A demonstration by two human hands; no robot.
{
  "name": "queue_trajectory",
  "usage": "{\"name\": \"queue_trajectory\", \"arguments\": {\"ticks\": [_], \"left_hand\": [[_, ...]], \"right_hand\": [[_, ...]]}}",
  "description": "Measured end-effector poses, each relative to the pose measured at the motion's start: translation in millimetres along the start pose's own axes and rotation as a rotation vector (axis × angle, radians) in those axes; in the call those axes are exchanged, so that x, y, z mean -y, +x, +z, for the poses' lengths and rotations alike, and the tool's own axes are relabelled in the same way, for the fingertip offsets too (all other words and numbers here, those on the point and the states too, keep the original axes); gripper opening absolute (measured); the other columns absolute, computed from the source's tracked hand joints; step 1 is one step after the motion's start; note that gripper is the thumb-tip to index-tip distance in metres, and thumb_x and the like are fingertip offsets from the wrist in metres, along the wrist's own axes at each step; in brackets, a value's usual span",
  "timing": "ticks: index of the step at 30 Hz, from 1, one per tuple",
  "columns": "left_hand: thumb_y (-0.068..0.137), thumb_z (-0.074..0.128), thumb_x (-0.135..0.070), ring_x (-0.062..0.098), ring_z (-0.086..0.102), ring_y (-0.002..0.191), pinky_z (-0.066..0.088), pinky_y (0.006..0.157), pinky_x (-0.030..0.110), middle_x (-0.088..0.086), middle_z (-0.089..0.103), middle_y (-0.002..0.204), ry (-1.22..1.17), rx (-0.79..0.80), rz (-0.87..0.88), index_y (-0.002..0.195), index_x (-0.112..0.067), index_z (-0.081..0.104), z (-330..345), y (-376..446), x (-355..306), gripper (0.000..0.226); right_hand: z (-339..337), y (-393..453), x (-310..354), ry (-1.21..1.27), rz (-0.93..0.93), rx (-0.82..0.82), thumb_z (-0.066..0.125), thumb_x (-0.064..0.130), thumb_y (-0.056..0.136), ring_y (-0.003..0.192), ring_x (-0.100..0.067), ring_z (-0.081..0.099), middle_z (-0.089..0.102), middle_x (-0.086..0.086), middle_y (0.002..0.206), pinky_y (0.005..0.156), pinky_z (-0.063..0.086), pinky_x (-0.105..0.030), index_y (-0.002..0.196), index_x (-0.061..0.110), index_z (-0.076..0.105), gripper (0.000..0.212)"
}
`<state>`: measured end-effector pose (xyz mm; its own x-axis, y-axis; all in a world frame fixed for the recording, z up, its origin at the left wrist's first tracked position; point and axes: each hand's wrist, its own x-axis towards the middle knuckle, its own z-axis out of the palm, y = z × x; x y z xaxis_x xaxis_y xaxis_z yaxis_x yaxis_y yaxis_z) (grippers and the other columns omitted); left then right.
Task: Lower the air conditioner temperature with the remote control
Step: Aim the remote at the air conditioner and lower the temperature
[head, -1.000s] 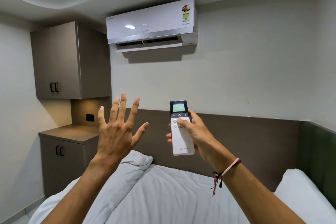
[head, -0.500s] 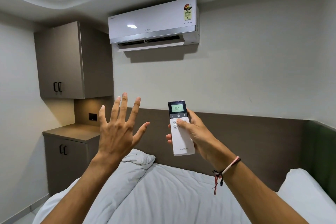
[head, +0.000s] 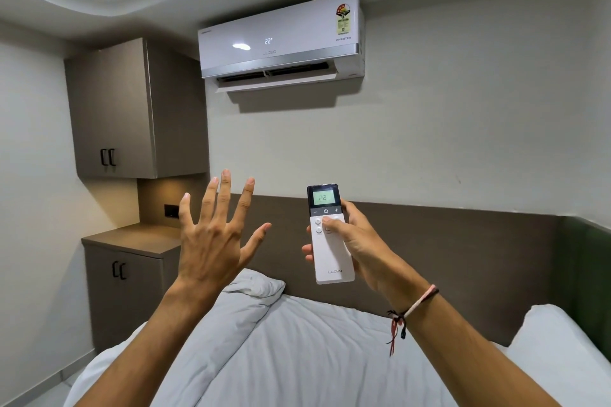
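We hold the slim white plastic remote control [head: 330, 241] upright in our right hand [head: 358, 243], fingers wrapped around it, thumb on its buttons, aimed towards the white wall-mounted air conditioner [head: 281, 40] so its signal reaches. Both displays read 22. Our left hand [head: 215, 238] hovers empty, fingers spread.

Soft even indoor light, glare spot on air conditioner [head: 281, 40], shadow beneath, sharp focus, wide-angle edge bending

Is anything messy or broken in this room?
Nothing looks broken. The only untidy thing is the white blanket, bunched in a rumpled heap on the bed. The air conditioner and the remote both show 22.
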<state>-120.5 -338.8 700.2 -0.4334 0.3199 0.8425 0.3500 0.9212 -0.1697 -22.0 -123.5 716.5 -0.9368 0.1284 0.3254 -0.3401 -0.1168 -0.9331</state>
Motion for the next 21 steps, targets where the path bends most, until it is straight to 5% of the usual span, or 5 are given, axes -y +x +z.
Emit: {"name": "queue_trajectory", "arguments": {"ticks": [9, 21], "left_hand": [[0.098, 0.027, -0.068, 0.041, 0.043, 0.151, 0.033, 0.112, 0.071, 0.024, 0.033, 0.168, 0.023, -0.009, -0.005, 0.164, -0.022, 0.035, 7, -3, 2, 0.081], [0.098, 0.027, -0.068, 0.04, 0.041, 0.152, 0.032, 0.114, 0.071, 0.023, 0.032, 0.169, 0.029, -0.018, -0.015, 0.164, -0.022, 0.034, 5, -3, 9, 0.08]], "right_hand": [[0, 5, -11, -0.11, -0.027, -0.198, 0.072, 0.027, 0.092, 0.057, -0.026, 0.073, 0.074, -0.014, 0.09, 0.05, 0.06, -0.033, 0.126, 0.016, 0.049, 0.043], [7, 13, -19, -0.252, -0.031, -0.291, 0.069, 0.025, 0.092, 0.054, -0.024, 0.071, 0.072, -0.019, 0.103, 0.045, 0.055, -0.026, 0.123, 0.02, 0.05, 0.037]]}}
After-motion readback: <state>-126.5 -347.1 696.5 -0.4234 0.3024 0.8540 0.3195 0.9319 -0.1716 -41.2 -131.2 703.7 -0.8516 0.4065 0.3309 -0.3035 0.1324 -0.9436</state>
